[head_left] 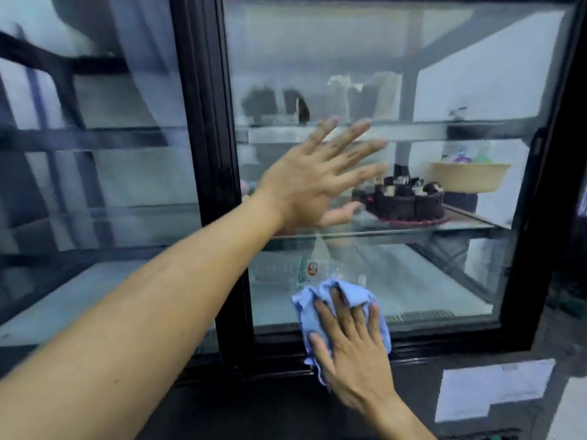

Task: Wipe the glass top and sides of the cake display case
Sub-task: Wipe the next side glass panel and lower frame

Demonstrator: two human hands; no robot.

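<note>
The cake display case (208, 128) fills the view, with black frames around two glass panes. My left hand (317, 176) lies flat on the right pane (460, 281) at mid height, fingers spread, holding nothing. My right hand (346, 347) presses a light blue cloth (305, 312) against the lower part of that same pane, over its bottom frame. The cloth bunches up above and to the left of my fingers.
Inside, a dark chocolate cake (406, 201) sits on the middle glass shelf, with a tan bowl (467, 177) behind it. A water bottle (286, 271) lies on the case floor. A white label (489, 392) is stuck on the black base at the lower right.
</note>
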